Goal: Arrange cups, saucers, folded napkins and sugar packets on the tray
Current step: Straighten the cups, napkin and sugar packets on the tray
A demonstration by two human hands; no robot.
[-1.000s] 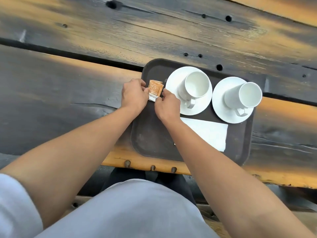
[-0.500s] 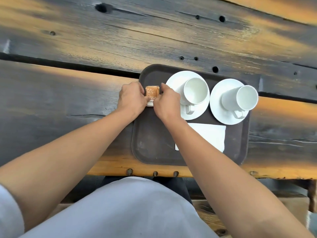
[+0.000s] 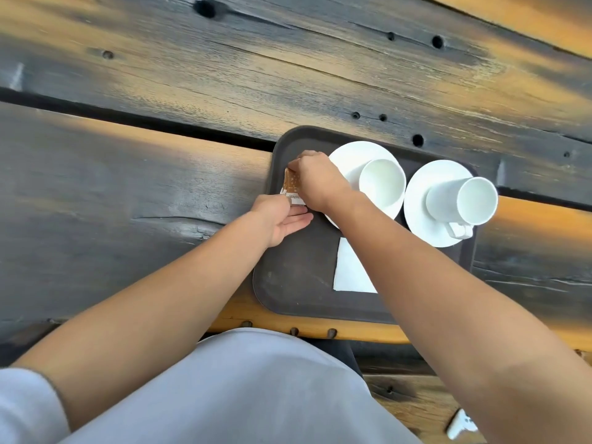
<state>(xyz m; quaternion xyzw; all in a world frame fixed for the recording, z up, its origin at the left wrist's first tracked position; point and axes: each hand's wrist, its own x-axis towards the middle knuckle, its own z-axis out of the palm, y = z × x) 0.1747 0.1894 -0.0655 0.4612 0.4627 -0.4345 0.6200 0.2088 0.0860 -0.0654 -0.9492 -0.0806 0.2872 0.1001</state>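
Note:
A dark brown tray [image 3: 288, 290] lies at the table's near edge. On its far side stand two white saucers, each with a white cup: the left cup [image 3: 381, 184] on its saucer [image 3: 346, 155], the right cup [image 3: 464, 200] on its saucer [image 3: 423, 184]. A white folded napkin [image 3: 349, 270] lies on the tray, partly under my right forearm. Orange and white sugar packets [image 3: 291, 187] sit at the tray's far left corner. My right hand [image 3: 315, 179] pinches their top. My left hand [image 3: 282, 217] rests flat, fingers extended, against their near end.
The table is dark, weathered wooden planks [image 3: 160, 187] with knot holes and a gap between boards. Its near edge shows orange wood with metal studs [image 3: 293, 331]. My grey shirt fills the bottom of the view.
My right hand has moved over the packets from their right side to hold their far end. My left hand has dropped to their near end and opened flat. The view has shifted right.

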